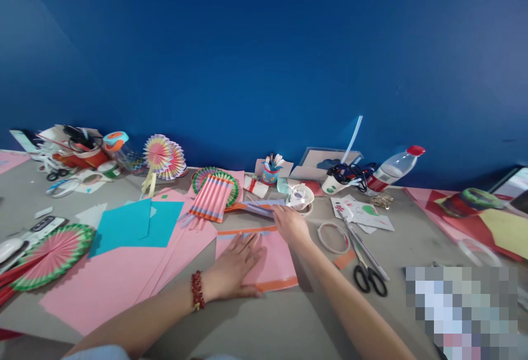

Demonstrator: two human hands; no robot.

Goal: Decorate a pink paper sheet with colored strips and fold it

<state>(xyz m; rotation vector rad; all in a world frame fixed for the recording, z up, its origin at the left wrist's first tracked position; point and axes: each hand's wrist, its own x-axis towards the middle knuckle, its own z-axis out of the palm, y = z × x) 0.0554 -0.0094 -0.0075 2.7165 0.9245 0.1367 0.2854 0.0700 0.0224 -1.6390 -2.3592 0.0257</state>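
Note:
My left hand (237, 266) lies flat with fingers spread on a pink paper sheet (274, 261). Orange strips run along the sheet's top and bottom edges, with a light purple band below the top one. Just beyond the sheet, my right hand (291, 225) has its fingers closed at the end of a purple paper strip (260, 210); the fingertips are partly hidden. An orange strip (236, 206) lies beside it. To the left is a pleated pink paper piece (212, 197) with orange and purple bands, resting partly over a green-edged round paper fan (231, 186).
Black-handled scissors (370, 280), a tape roll (333, 238) and a white tape dispenser (300, 197) lie to the right. Blue paper (132, 225) covers pink sheets (103, 288) at left. A plastic bottle (394, 170) leans near the blue wall (264, 63).

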